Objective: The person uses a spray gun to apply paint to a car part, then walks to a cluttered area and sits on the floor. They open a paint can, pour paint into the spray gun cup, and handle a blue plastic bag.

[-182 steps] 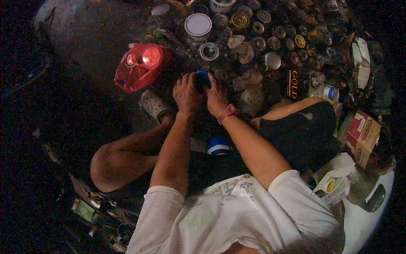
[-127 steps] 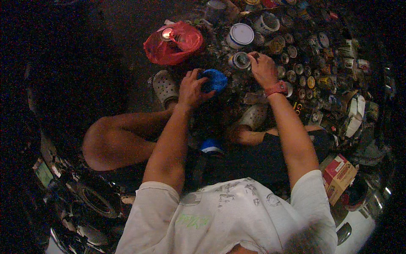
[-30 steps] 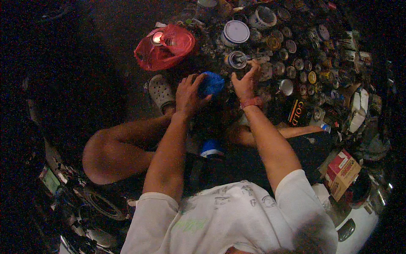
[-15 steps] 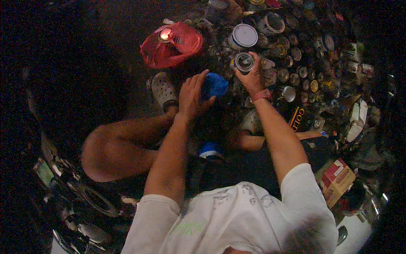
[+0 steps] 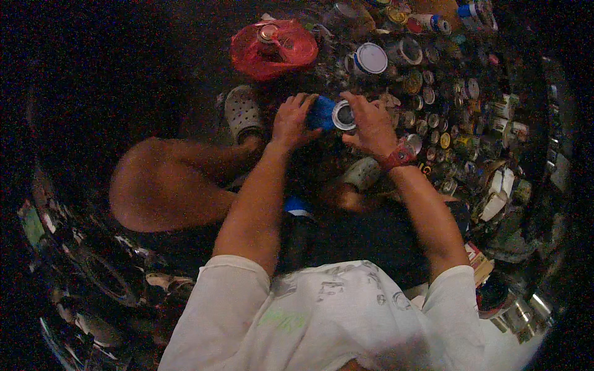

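My left hand [image 5: 292, 122] is curled round a blue cloth-like piece [image 5: 321, 113], soft-looking and partly hidden by the fingers; its exact kind is unclear. In my right hand [image 5: 374, 128], which has a reddish watch on the wrist, is a small round open tin [image 5: 337, 116] with a silvery rim and a dark inside. The tin's mouth faces up and its left side lies against or just beside the blue piece; I cannot tell whether they touch. Both hands are in front of my bent legs, close together.
A red plastic bag [image 5: 272, 59] with a can on it lies beyond my left foot. A white-lidded tub [image 5: 371, 58] stands past the tin. Several cans and jars crowd the ground at right. A cardboard box [image 5: 481, 266] is by my right elbow, a wheel [image 5: 105, 275] at lower left.
My right hand has brought the tin down and left, up to the blue piece. My left hand has shifted slightly right. The view has moved a little too.
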The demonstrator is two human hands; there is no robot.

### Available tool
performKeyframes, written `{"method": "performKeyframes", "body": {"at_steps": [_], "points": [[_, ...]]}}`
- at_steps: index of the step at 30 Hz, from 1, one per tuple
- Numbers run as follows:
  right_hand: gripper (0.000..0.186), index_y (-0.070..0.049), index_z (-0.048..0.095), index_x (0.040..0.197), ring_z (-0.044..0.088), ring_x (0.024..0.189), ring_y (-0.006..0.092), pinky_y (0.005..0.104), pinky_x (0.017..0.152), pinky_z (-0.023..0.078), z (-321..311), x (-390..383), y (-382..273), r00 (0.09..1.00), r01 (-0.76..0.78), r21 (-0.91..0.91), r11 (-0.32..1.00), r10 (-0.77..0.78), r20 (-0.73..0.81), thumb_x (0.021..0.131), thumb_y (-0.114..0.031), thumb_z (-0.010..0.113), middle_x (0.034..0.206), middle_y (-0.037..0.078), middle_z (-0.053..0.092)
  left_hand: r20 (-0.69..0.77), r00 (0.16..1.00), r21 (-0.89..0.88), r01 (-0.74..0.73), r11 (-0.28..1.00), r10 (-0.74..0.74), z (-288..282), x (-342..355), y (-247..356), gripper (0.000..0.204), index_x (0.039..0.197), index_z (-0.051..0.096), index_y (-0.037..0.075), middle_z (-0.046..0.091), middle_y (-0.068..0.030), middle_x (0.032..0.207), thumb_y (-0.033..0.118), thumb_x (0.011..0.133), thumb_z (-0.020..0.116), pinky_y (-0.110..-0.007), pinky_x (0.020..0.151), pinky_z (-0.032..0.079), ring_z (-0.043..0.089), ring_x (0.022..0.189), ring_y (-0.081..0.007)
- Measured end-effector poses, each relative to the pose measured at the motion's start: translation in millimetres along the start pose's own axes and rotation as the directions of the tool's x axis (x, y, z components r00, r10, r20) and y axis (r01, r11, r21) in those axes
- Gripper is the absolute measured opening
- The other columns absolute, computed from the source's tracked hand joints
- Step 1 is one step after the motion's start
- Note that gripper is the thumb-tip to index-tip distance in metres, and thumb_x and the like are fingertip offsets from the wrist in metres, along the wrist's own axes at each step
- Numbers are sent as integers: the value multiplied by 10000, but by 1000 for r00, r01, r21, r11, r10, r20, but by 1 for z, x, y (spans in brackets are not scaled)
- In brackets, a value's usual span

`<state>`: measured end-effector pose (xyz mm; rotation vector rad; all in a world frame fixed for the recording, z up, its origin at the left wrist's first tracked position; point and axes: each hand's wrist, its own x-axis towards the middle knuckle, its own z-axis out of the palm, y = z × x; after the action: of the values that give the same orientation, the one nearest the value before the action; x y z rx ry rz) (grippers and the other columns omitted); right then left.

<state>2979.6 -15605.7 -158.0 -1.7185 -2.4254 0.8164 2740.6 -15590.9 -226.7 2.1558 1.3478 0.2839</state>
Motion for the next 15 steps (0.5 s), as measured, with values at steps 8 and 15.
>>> {"method": "performKeyframes", "body": {"at_steps": [8, 15], "points": [[1066, -93, 353, 1513, 648, 1065, 373, 509, 976, 448, 0, 18, -5, 987, -77, -150, 986, 97, 128, 638, -288, 930, 1220, 162, 610, 58, 998, 69, 27, 997, -31, -4, 32, 15, 911, 1408, 540, 121, 579, -98, 1293, 299, 603, 928, -456, 1003, 484, 554, 1204, -323], [1044, -70, 357, 1498, 658, 1086, 391, 552, 979, 456, -8, 31, -18, 962, -133, -183, 974, 171, 211, 657, -320, 924, 1228, 181, 614, -4, 1000, 37, -5, 999, 5, -10, 35, 12, 900, 1391, 555, 122, 586, -95, 1281, 276, 583, 920, -456, 1012, 473, 556, 1205, -321]]}}
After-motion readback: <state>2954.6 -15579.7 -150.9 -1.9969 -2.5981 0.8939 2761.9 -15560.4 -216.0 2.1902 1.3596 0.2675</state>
